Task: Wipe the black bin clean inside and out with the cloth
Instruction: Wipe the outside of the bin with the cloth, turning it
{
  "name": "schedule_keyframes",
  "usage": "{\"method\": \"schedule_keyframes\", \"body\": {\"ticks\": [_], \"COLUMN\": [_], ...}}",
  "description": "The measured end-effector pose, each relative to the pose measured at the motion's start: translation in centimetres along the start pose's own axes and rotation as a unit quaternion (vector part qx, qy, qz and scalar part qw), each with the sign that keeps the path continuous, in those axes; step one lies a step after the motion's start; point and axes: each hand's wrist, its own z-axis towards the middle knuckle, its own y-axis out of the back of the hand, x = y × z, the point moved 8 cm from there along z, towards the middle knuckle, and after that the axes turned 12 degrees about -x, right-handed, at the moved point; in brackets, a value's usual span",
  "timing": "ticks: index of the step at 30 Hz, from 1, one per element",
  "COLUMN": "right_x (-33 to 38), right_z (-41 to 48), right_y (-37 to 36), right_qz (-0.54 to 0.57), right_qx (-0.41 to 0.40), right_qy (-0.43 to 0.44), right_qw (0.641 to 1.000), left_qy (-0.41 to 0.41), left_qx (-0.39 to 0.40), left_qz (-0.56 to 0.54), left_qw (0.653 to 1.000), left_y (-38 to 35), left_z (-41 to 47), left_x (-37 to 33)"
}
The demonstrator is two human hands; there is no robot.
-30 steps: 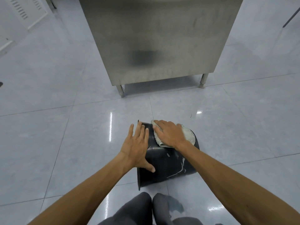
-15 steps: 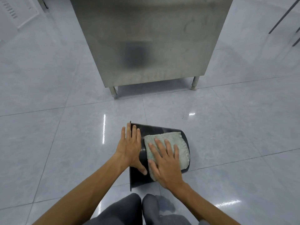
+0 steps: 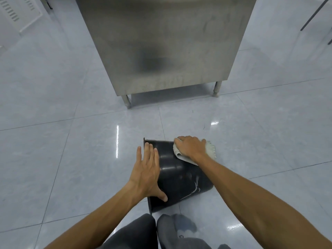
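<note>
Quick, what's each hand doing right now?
Left hand: open, lying flat on the black bin near its rim.
Right hand: open, pressing the cloth onto the bin.

Glossy pale grey floor tiles point(image 3: 71, 83) (glare streaks here and there), brushed steel cabinet point(image 3: 167, 42) on short legs, white slotted panel point(image 3: 18, 13) far left, thin dark rods point(image 3: 313, 16) far right, possibly furniture legs.

Cloth swept back to the bin's far edge

The right hand point(image 3: 191, 147) and the cloth point(image 3: 210, 150) under it, spread over the near part of the bin point(image 3: 179, 180) half a second ago, now press on its far right corner. The white streaks point(image 3: 196, 188) they covered show again on the near side.
</note>
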Motion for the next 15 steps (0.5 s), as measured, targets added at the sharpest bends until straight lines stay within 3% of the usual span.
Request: {"method": "schedule_keyframes", "body": {"ticks": [4, 8, 11, 15], "right_x": [-0.3, 0.4, 1.6, 3.5], "right_z": [1.9, 3.4, 3.4, 1.3], "right_y": [-1.4, -2.0, -2.1, -1.0], "right_qz": [-0.017, -0.029, -0.022, -0.029], "right_qx": [0.103, 0.105, 0.07, -0.086], "right_qy": [0.007, 0.028, 0.063, 0.14], "right_qw": [0.995, 0.994, 0.995, 0.986], "left_qy": [0.024, 0.019, 0.002, -0.03], "left_qx": [-0.003, -0.004, 0.031, 0.055], "left_qz": [-0.036, -0.028, -0.015, -0.015], "left_qw": [0.999, 0.999, 0.999, 0.998], "left_y": [-0.4, -0.1, -0.1, 0.6], "left_z": [-1.2, 0.1, 1.8, 5.3], "left_x": [-0.9, 0.3, 1.4, 3.5]}}
